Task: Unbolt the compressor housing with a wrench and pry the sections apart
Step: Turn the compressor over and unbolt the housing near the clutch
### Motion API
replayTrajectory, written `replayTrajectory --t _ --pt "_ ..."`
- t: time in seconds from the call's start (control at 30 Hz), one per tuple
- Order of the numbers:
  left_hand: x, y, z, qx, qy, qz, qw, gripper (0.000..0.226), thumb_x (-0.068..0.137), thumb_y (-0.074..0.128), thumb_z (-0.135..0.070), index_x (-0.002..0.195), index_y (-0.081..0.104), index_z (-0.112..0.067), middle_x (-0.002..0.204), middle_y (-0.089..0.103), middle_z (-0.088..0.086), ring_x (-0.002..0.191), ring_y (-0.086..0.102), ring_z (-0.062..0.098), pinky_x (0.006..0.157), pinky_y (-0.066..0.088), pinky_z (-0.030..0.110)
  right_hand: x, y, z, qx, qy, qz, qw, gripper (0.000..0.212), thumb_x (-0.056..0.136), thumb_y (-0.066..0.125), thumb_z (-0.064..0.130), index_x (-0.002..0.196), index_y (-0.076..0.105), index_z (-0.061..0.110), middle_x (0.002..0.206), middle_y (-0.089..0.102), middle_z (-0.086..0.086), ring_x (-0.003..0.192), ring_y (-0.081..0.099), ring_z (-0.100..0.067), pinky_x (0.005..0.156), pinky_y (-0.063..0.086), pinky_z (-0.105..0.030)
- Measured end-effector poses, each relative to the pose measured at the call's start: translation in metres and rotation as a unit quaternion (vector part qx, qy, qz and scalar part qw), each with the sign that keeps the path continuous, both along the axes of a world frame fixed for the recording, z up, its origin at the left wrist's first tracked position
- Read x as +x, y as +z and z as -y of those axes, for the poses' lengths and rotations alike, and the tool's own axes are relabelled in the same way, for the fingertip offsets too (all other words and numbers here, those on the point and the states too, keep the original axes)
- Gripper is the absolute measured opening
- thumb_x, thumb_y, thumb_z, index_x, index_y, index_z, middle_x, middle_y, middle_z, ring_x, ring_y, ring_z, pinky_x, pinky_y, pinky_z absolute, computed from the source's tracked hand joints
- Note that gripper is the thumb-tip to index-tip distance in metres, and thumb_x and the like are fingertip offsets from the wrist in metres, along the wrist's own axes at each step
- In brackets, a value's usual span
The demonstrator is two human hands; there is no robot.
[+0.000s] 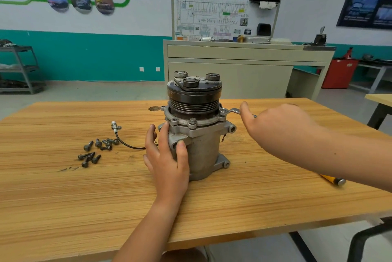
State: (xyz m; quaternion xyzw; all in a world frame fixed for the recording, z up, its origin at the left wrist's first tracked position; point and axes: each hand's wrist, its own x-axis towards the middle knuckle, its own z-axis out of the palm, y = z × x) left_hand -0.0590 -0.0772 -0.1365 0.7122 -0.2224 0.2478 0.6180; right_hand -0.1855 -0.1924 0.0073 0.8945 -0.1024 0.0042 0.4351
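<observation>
Wood-grain worktop carried compressor upright at centre, loose bolts heaped to its left, yellow-handled tool near right edge. Person's left hand clasped housing side, thumb across front; right hand gripped wrench, head set on right flange bolt. Beyond, cabinet with wiring-diagram board stood against teal-banded wall.

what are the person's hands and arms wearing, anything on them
Nothing is worn. The left hand and right hand are bare, with no gloves, rings or watch showing. Both forearms are bare too, with no sleeve in view.
</observation>
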Motion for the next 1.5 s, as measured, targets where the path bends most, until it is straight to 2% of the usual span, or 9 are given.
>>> replayTrajectory --t 0.3,0.43,0.6,0.67,0.8,1.07,1.17,1.37,1.5 --pt "0.002 0.0 -0.004 0.017 -0.008 0.006 1.0 0.048 0.084 0.029 -0.05 0.131 0.031 -0.041 0.15 0.026 0.005 0.133 0.025 0.01 0.109 0.02 0.051 0.026 0.017 0.067 -0.007 0.083 0.026 0.996 0.04 0.094 0.036 0.011 0.132 0.028 0.018 0.063 0.048 0.006 0.047 0.042 -0.01 0.042 0.031 -0.021" --pt "0.003 0.001 -0.003 0.022 -0.005 0.013 1.0 0.047 0.084 0.03 -0.049 0.131 0.029 -0.041 0.15 0.027 0.007 0.13 0.026 0.01 0.107 0.02 0.061 0.066 0.003 0.083 0.058 0.241 0.14 0.959 0.029 0.076 0.06 -0.013 0.102 0.061 0.0 0.085 0.069 -0.012 0.073 0.068 -0.026 0.091 0.047 -0.05" --pt "0.005 -0.001 -0.005 0.035 -0.002 0.017 0.999 0.047 0.085 0.031 -0.05 0.131 0.028 -0.043 0.151 0.024 0.006 0.134 0.027 0.022 0.105 0.019 0.066 0.096 -0.016 0.075 0.12 0.332 0.271 0.895 0.036 0.062 0.071 -0.018 0.095 0.067 -0.006 0.081 0.071 -0.017 0.075 0.07 -0.029 0.083 0.044 -0.061" --pt "0.006 -0.001 -0.004 0.028 -0.006 0.017 0.999 0.047 0.085 0.031 -0.049 0.132 0.029 -0.042 0.151 0.024 0.006 0.134 0.026 0.02 0.106 0.019 0.065 0.083 -0.016 0.078 0.172 0.317 0.34 0.869 0.033 0.074 0.068 -0.01 0.106 0.063 -0.008 0.079 0.07 -0.018 0.071 0.068 -0.032 0.081 0.048 -0.056" --pt "0.006 -0.003 -0.001 0.017 -0.006 0.022 1.0 0.05 0.086 0.029 -0.047 0.134 0.031 -0.035 0.15 0.026 0.007 0.129 0.018 -0.001 0.107 0.02 0.063 0.032 -0.022 0.067 0.287 0.254 0.409 0.828 0.034 0.089 0.053 0.006 0.121 0.053 -0.005 0.054 0.053 -0.007 0.041 0.049 -0.026 0.042 0.041 -0.031" --pt "0.005 -0.001 -0.002 0.024 -0.003 0.038 0.999 0.049 0.087 0.029 -0.046 0.134 0.031 -0.031 0.149 0.028 0.01 0.129 0.021 0.003 0.107 0.018 0.064 -0.016 -0.022 0.027 0.23 0.153 0.24 0.931 0.039 0.079 0.067 0.003 0.117 0.061 0.003 0.041 0.047 -0.004 0.028 0.037 -0.023 0.032 0.027 -0.021" --pt "0.005 -0.001 -0.002 0.028 0.001 0.043 0.999 0.049 0.087 0.029 -0.045 0.134 0.032 -0.03 0.149 0.028 0.011 0.131 0.022 0.008 0.106 0.018 0.065 -0.016 -0.018 0.025 0.105 0.075 0.184 0.974 0.05 0.093 0.044 0.017 0.142 0.033 0.02 0.052 0.043 0.006 0.038 0.034 -0.012 0.036 0.018 -0.021" --pt "0.007 -0.002 -0.002 0.026 0.011 0.046 0.999 0.047 0.087 0.03 -0.045 0.133 0.031 -0.033 0.148 0.029 0.012 0.12 0.014 -0.01 0.105 0.018 0.068 -0.008 -0.014 0.019 0.026 0.006 0.126 0.992 0.063 0.092 0.035 0.008 0.146 0.003 0.018 0.059 0.035 0.007 0.045 0.03 -0.01 0.038 0.02 -0.024" --pt "0.009 -0.002 -0.001 0.032 -0.002 0.045 0.998 0.051 0.089 0.024 -0.059 0.133 0.025 -0.035 0.149 0.03 0.01 0.129 0.024 0.006 0.106 0.014 0.067 -0.006 -0.011 0.005 0.008 -0.011 0.086 0.996 0.063 0.089 0.036 -0.001 0.144 0.005 0.007 0.058 0.033 0.004 0.043 0.03 -0.012 0.038 0.021 -0.025"
